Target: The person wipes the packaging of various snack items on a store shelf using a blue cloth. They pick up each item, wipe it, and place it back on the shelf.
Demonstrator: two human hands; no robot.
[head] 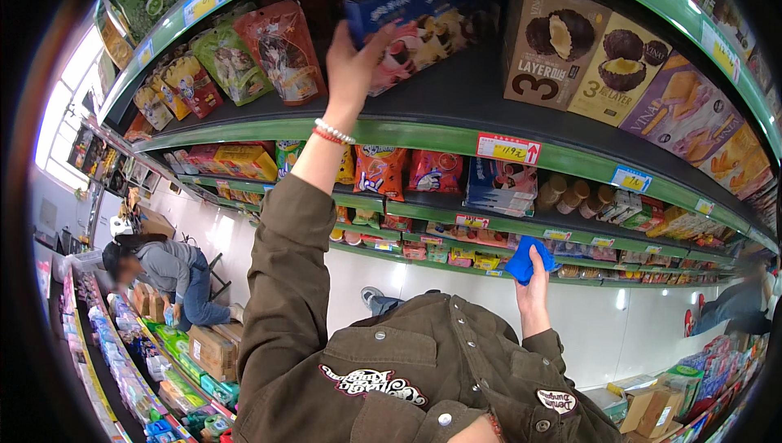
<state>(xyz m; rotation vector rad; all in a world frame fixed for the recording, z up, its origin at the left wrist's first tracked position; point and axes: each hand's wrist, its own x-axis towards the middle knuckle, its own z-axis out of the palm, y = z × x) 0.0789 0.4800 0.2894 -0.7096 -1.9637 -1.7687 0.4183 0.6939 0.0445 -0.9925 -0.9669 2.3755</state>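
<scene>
My left hand [354, 64], with beaded bracelets at its wrist, grips the left end of a blue and pink snack box [397, 46] on the upper shelf. The box stands at a slant, in line with similar ones that run back into shadow. To its left lean a reddish-brown snack pouch [282, 52] and a green one [232, 63]. My right hand [534, 278] holds a crumpled blue cloth [526, 260] in front of the lower shelves. A brown cookie box [550, 46] stands right of a bare stretch of dark shelf.
Green shelf edges [421, 134] with price tags curve across the view. Lower shelves hold bagged snacks [380, 168] and jars [574, 197]. At the left a person [165, 272] bends near cardboard boxes [212, 351]; another person [730, 305] is at the right. More cartons [650, 409] stand bottom right.
</scene>
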